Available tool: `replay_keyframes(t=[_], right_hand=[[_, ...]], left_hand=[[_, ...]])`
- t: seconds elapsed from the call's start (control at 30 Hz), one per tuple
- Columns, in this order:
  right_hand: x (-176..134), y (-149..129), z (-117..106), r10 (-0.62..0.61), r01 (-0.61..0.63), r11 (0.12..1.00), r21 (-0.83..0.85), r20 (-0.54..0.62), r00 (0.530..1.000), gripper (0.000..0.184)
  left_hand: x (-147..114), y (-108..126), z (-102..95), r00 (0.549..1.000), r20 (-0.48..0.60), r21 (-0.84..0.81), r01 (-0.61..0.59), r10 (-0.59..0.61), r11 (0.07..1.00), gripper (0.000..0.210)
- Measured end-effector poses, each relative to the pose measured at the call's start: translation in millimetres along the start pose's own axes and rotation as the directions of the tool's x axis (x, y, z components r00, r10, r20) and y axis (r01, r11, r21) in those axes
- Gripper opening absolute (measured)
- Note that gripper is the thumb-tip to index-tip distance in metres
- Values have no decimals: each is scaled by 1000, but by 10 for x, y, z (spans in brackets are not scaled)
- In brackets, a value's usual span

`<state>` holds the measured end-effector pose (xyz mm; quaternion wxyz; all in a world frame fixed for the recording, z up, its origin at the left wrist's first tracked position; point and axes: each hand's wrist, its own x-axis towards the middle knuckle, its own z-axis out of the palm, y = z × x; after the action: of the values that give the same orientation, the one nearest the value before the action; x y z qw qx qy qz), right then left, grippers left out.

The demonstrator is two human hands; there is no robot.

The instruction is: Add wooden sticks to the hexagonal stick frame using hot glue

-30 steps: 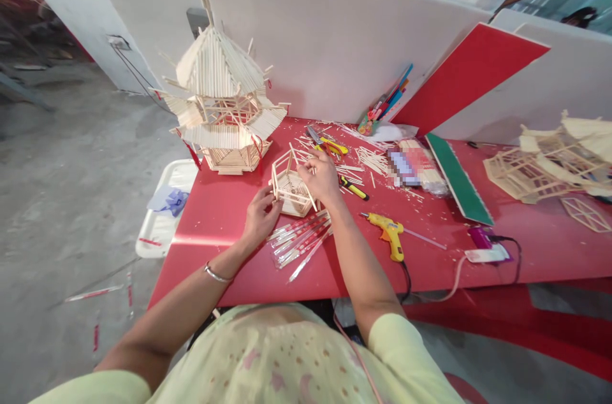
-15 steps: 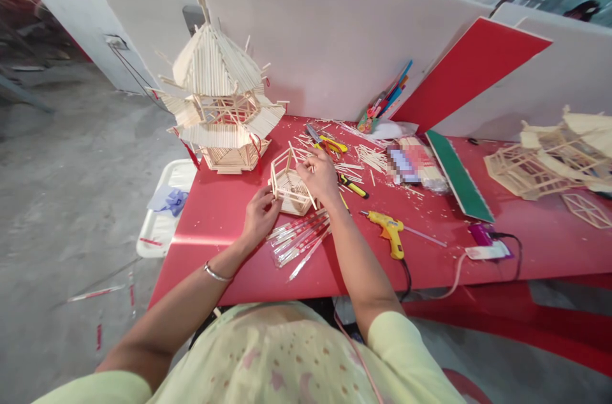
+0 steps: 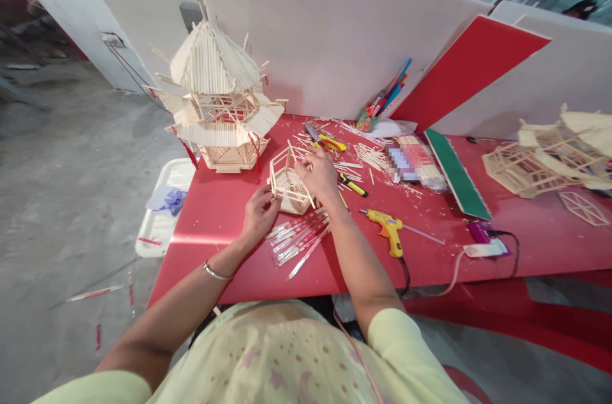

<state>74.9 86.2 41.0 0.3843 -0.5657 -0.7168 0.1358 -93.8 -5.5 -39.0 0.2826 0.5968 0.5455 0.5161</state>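
A small frame of wooden sticks (image 3: 292,201), with a many-sided base and thin upright posts, sits on the red table in front of me. My left hand (image 3: 261,211) grips its left side, thumb and fingers closed on the lower edge. At the upper right of the frame, the fingers of my right hand (image 3: 319,174) are pinched together on its top sticks. That hand hides part of the frame's right side. Several wrapped chopsticks (image 3: 299,239) lie just below it. A yellow utility knife (image 3: 352,185) and yellow-handled pliers (image 3: 331,141) rest beyond my right hand.
A tall stick pagoda (image 3: 217,66) stands at the back left. To the right lie a yellow glue gun (image 3: 389,232) with its cord, a green board (image 3: 456,174) and a power strip (image 3: 485,250). Loose sticks (image 3: 370,157) litter the table. Another stick model (image 3: 540,155) is at far right.
Both hands stay on the small stick frame in nearly the same pose. The whole view has shifted very slightly; nothing else has visibly moved on the table.
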Motion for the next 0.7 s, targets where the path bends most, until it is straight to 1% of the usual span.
replay_keyframes(t=[0.2,0.7], right_hand=[[7,-21,-6,-1,1,999,-36,14,1000,22],[10,-35,-5,12,-12,1000,3,7,1000,24]], left_hand=[[1,3,1,1000,-1,-2,0,0,1000,24],[1,4,4,1000,-2,-16,-10,10,1000,26]])
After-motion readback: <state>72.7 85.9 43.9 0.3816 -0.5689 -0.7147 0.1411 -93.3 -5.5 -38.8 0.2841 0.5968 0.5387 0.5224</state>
